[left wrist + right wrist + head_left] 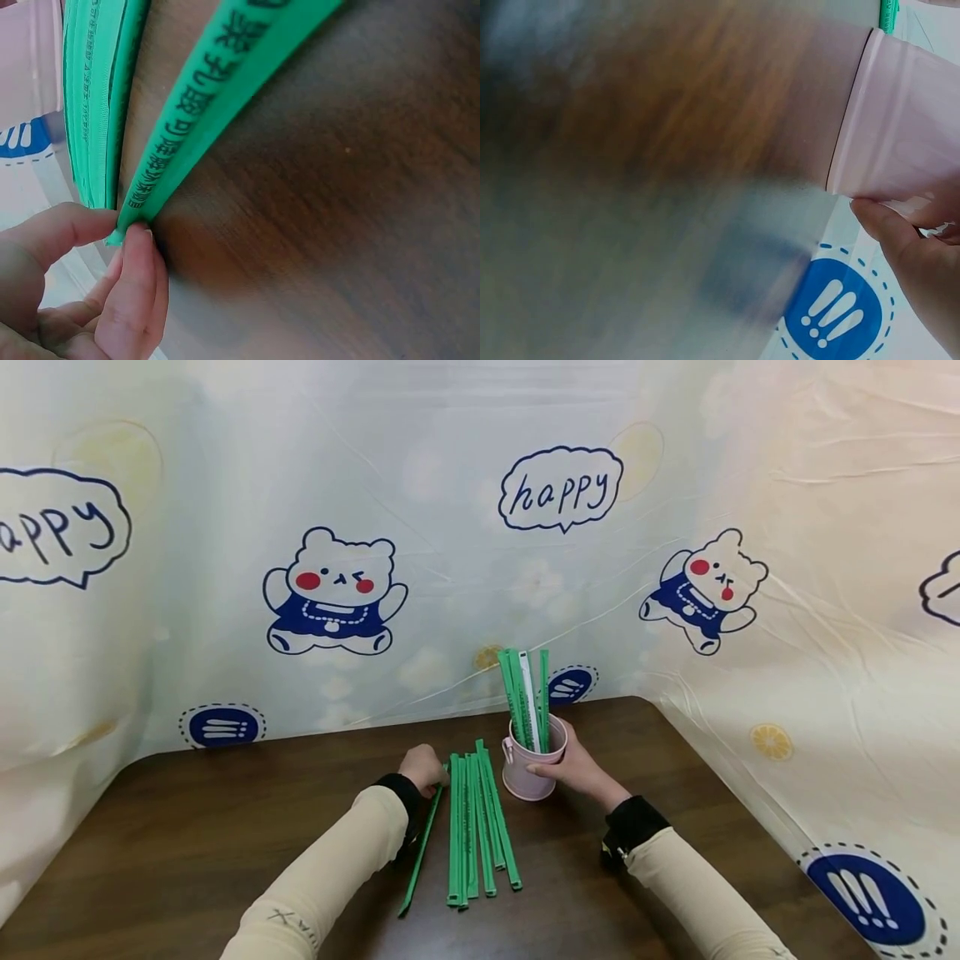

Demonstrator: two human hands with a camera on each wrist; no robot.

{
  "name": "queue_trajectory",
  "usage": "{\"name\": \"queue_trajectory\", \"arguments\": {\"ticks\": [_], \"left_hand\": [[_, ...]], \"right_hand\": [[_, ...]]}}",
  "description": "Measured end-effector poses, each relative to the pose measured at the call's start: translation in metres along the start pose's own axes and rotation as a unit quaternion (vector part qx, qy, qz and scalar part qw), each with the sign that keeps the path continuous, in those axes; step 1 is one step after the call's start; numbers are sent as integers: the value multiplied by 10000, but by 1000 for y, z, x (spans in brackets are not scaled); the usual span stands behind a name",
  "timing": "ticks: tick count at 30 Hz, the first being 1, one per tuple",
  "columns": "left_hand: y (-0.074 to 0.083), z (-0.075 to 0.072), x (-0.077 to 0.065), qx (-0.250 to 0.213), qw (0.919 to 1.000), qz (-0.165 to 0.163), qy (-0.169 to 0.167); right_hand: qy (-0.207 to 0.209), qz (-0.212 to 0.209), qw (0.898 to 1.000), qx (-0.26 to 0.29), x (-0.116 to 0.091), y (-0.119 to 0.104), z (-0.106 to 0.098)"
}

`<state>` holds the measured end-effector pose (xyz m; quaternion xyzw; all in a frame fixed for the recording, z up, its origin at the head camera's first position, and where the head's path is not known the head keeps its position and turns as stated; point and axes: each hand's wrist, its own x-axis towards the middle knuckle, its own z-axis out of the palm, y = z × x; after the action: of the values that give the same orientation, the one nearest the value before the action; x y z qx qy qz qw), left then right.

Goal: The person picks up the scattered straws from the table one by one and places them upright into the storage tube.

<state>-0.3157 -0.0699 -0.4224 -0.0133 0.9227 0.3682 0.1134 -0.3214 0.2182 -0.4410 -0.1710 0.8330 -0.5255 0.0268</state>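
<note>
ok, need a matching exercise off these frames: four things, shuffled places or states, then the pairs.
Column one
1. Left hand
2. Right hand
3. White stick
4. Bunch of green sticks

Column two
A. Lying on the brown table, between the hands
B. Gripping the side of the pink bucket
C. Standing in the bucket among green ones
D. Pinching one end of a single green stick

Pairs: 1-D, 2-B, 3-C, 4-A
</note>
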Motion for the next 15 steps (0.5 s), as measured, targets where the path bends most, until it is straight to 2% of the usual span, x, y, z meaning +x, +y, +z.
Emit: {"name": "queue_trajectory", "arguments": {"ticks": [8,12,15], "left_hand": [[-5,-3,0,-297,9995,-65,-63],[0,-15,1,-798,9966,-174,-112],[10,-29,4,-1213,9921,-256,-163]], "right_hand": [[1,22,10000,39,-2,2,3],[-8,13,10000,93,-2,0,3],[24,1,9999,108,-2,-1,2]]}}
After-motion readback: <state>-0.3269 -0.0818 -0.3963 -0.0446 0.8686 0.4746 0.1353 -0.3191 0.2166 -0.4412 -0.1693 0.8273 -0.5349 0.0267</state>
